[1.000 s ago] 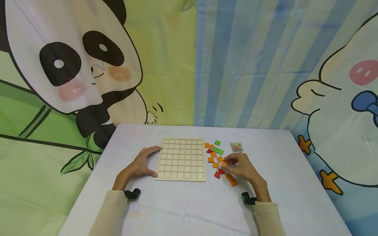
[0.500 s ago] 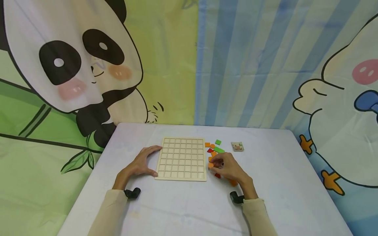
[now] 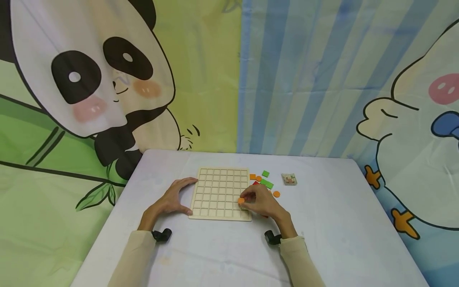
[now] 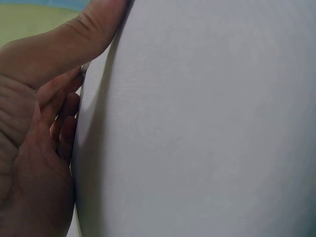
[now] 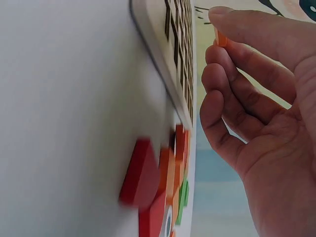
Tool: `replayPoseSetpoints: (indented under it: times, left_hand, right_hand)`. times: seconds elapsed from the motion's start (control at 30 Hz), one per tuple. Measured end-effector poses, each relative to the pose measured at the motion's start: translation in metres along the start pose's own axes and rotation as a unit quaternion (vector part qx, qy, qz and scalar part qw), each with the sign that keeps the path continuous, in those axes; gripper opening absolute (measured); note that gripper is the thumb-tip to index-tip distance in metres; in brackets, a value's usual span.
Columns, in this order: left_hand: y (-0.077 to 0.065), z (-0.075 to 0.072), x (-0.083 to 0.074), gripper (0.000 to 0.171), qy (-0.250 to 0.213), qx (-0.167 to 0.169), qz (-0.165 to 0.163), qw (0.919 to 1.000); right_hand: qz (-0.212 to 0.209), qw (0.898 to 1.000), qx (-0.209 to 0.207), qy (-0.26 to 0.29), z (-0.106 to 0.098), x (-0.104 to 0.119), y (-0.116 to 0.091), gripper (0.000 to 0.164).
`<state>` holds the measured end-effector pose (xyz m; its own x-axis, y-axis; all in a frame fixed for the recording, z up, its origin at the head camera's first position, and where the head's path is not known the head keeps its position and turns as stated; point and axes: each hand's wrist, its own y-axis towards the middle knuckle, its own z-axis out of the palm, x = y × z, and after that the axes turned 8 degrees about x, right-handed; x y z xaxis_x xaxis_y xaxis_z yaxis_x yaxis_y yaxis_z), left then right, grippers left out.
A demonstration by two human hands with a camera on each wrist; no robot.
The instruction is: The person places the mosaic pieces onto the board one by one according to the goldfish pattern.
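Observation:
A pale wooden board (image 3: 220,193) with a grid of square recesses lies on the white table. At its left side my left hand (image 3: 172,199) rests, thumb and forefinger spread wide and touching the left edge. In the left wrist view the left hand (image 4: 44,128) lies against the white surface, and the board is hard to make out. My right hand (image 3: 263,201) pinches a small orange round piece (image 3: 241,201) between thumb and forefinger, over the board's lower right part. The right wrist view shows that orange piece (image 5: 220,38) above the surface, the other fingers loosely curled.
Right of the board lie loose pieces: an orange square (image 3: 252,176), a green rectangle (image 3: 267,183), a green square (image 3: 265,173) and an orange disc (image 3: 276,194). Red pieces (image 5: 140,175) show near the right wrist. A small patterned card-like square (image 3: 289,179) lies further right.
My right hand has moved left with the orange round piece, from the loose pieces to over the board. The left hand has stayed at the board's left edge.

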<state>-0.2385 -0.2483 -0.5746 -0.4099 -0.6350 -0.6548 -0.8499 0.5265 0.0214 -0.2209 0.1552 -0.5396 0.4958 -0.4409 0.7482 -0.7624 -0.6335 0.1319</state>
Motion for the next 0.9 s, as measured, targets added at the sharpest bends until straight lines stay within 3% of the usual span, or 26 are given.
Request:
replayPoseSetpoints:
  times: [0.27, 0.6, 0.9]
  left_hand:
    - [0.005, 0.001, -0.001, 0.130, -0.017, 0.010, -0.019, 0.9996]
    - [0.010, 0.003, -0.001, 0.130, -0.014, 0.010, -0.007, 0.9998]
    - [0.004, 0.000, 0.000, 0.131, -0.022, 0.011, -0.025, 0.9994]
  right_hand:
    - [-0.010, 1.000, 0.017, -0.015, 0.009, 0.006, 0.027, 0.019]
    - [0.005, 1.000, 0.018, -0.002, 0.023, 0.011, 0.048, 0.015]
    - [0.014, 0.999, 0.049, 0.018, 0.040, 0.021, 0.075, 0.016]
